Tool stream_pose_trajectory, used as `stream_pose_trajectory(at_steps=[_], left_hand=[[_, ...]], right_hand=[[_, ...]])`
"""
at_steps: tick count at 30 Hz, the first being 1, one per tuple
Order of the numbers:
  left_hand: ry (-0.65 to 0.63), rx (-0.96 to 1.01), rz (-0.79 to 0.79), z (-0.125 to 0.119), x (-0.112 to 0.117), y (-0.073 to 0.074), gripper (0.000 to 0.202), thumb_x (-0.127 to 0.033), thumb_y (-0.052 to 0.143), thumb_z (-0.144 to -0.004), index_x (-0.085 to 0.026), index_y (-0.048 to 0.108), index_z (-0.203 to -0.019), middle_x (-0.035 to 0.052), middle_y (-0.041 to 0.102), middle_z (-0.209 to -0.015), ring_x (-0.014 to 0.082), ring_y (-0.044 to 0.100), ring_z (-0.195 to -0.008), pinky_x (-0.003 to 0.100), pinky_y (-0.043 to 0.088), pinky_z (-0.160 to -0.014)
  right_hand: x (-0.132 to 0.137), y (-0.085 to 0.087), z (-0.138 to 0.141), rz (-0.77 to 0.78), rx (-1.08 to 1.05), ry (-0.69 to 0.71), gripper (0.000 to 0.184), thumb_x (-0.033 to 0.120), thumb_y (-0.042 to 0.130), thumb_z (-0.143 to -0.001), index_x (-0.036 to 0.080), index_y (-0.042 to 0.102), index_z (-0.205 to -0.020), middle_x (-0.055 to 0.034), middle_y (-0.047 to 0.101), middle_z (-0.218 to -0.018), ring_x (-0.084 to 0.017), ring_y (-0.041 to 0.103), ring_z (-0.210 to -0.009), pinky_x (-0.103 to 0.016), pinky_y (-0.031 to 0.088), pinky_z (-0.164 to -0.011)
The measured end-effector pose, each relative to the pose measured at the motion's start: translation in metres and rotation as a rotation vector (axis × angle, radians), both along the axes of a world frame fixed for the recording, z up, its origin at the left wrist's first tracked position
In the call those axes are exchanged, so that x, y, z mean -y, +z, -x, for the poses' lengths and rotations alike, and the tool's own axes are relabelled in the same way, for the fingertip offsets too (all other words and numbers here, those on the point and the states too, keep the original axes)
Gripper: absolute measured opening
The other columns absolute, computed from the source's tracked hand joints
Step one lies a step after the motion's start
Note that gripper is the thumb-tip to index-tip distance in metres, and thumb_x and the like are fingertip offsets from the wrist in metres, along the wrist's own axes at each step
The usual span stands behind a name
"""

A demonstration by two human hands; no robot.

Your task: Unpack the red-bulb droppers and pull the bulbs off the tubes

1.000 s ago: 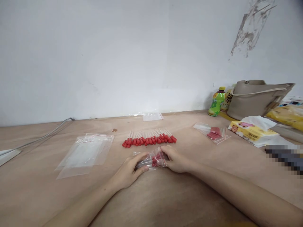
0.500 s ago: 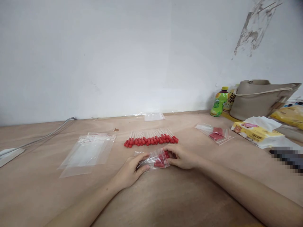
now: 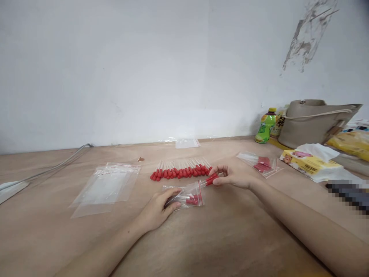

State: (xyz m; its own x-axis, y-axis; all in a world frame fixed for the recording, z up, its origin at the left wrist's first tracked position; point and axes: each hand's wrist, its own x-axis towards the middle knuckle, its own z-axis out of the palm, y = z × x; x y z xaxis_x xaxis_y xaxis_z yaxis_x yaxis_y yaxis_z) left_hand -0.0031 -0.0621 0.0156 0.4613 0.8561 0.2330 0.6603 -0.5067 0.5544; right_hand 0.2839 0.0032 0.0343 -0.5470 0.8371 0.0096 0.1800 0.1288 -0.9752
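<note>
My left hand [image 3: 165, 207] is closed on the lower end of a clear zip bag [image 3: 184, 192], holding it low over the table. Inside that bag lie several droppers with red rubber bulbs [image 3: 193, 199]. At the mouth of the bag, my right hand [image 3: 227, 176] pinches droppers [image 3: 211, 179] by their red bulbs, the thin clear stems pointing left towards the opening. Their exact number is hidden by the fingers. Just behind the bag, a row of droppers [image 3: 180, 172] lies side by side with the bulbs facing me.
Flat zip bags [image 3: 108, 186] overlap on the left. A filled bag [image 3: 261, 164] with red bulbs lies right, near a yellow tissue pack [image 3: 313, 161]. Farther back stand a green bottle [image 3: 265, 127] and a grey bag [image 3: 305, 125]. A cable [image 3: 62, 161] crosses the left side.
My right hand has shifted up and right from the mouth of the bag, with droppers now showing between its fingers. Fewer red bulbs show inside the bag. My left hand has stayed in place.
</note>
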Motion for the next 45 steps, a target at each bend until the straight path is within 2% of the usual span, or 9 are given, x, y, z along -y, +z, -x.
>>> stream_pose_trajectory(at_steps=[4, 8, 12, 16, 21, 24, 26, 42, 45], left_hand=[[-0.02, 0.013, 0.002, 0.0, -0.001, -0.002, 0.033, -0.035, 0.047, -0.084, -0.024, 0.05, -0.115, 0.0021, 0.062, -0.108, 0.0188, 0.058, -0.095, 0.03, 0.045, -0.082], [-0.021, 0.018, 0.008, 0.001, -0.002, -0.003, 0.034, -0.034, 0.048, -0.084, -0.024, 0.05, -0.116, 0.0028, 0.062, -0.109, 0.0192, 0.057, -0.096, 0.031, 0.044, -0.084], [-0.015, 0.03, -0.002, 0.001, -0.002, -0.004, 0.034, -0.035, 0.048, -0.083, -0.023, 0.05, -0.116, 0.0034, 0.061, -0.11, 0.0193, 0.057, -0.097, 0.032, 0.044, -0.085], [-0.027, 0.024, 0.0, 0.001, -0.002, -0.003, 0.033, -0.034, 0.048, -0.084, -0.024, 0.05, -0.115, 0.0018, 0.062, -0.107, 0.0175, 0.058, -0.094, 0.029, 0.045, -0.082], [-0.016, 0.015, -0.012, 0.0, -0.001, -0.002, 0.033, -0.034, 0.048, -0.084, -0.024, 0.051, -0.115, 0.0023, 0.063, -0.107, 0.0179, 0.059, -0.093, 0.029, 0.045, -0.081], [-0.019, 0.013, -0.009, 0.0, -0.001, -0.002, 0.033, -0.034, 0.048, -0.084, -0.024, 0.051, -0.115, 0.0019, 0.062, -0.108, 0.0177, 0.058, -0.094, 0.029, 0.045, -0.082], [-0.018, 0.009, -0.003, 0.001, -0.001, -0.002, 0.033, -0.033, 0.048, -0.083, -0.024, 0.051, -0.115, 0.0015, 0.062, -0.108, 0.0173, 0.058, -0.095, 0.028, 0.045, -0.082], [-0.021, 0.013, 0.001, 0.0, -0.002, -0.001, 0.033, -0.034, 0.048, -0.083, -0.024, 0.051, -0.115, 0.0025, 0.062, -0.109, 0.0186, 0.057, -0.096, 0.03, 0.045, -0.083], [-0.02, 0.015, -0.003, 0.0, -0.001, -0.001, 0.033, -0.034, 0.047, -0.084, -0.024, 0.051, -0.114, 0.0025, 0.062, -0.108, 0.0186, 0.058, -0.095, 0.031, 0.045, -0.084]], right_hand=[[-0.013, 0.007, -0.03, 0.024, -0.035, -0.033, 0.034, 0.029, 0.075, -0.057, 0.017, 0.061, -0.086, -0.0023, 0.067, -0.08, -0.014, 0.061, -0.071, -0.029, 0.048, -0.068], [-0.027, 0.007, -0.059, -0.001, -0.229, -0.206, 0.032, 0.028, 0.075, -0.058, 0.018, 0.059, -0.084, -0.0031, 0.067, -0.08, -0.015, 0.063, -0.071, -0.032, 0.049, -0.07], [-0.04, -0.001, -0.065, -0.236, -0.281, -0.502, 0.035, 0.033, 0.074, -0.057, 0.017, 0.059, -0.084, -0.0046, 0.067, -0.085, -0.017, 0.063, -0.077, -0.033, 0.05, -0.074], [-0.044, -0.018, -0.045, -0.619, -0.002, -0.717, 0.034, 0.039, 0.066, -0.065, 0.015, 0.059, -0.089, -0.0079, 0.067, -0.082, -0.018, 0.063, -0.073, -0.032, 0.051, -0.067], [-0.031, -0.032, -0.02, -0.881, 0.228, -0.67, 0.021, 0.03, 0.056, -0.074, 0.018, 0.062, -0.09, -0.0066, 0.063, -0.087, -0.018, 0.06, -0.079, -0.033, 0.049, -0.074], [-0.023, -0.036, -0.014, -1.071, 0.44, -0.561, 0.022, 0.028, 0.05, -0.08, 0.019, 0.061, -0.097, -0.0066, 0.062, -0.092, -0.017, 0.059, -0.082, -0.03, 0.048, -0.076], [-0.02, -0.037, -0.013, -1.111, 0.503, -0.521, 0.025, 0.028, 0.049, -0.082, 0.02, 0.06, -0.102, -0.0071, 0.062, -0.095, -0.018, 0.06, -0.083, -0.03, 0.048, -0.076], [-0.024, -0.045, 0.001, -1.061, 0.463, -0.474, 0.033, 0.042, 0.06, -0.075, 0.021, 0.062, -0.1, -0.0061, 0.064, -0.09, -0.02, 0.058, -0.087, -0.033, 0.045, -0.08], [-0.029, -0.042, -0.004, -1.018, 0.573, -0.54, 0.029, 0.042, 0.051, -0.082, 0.023, 0.063, -0.099, -0.0041, 0.064, -0.093, -0.018, 0.057, -0.088, -0.03, 0.043, -0.081]])
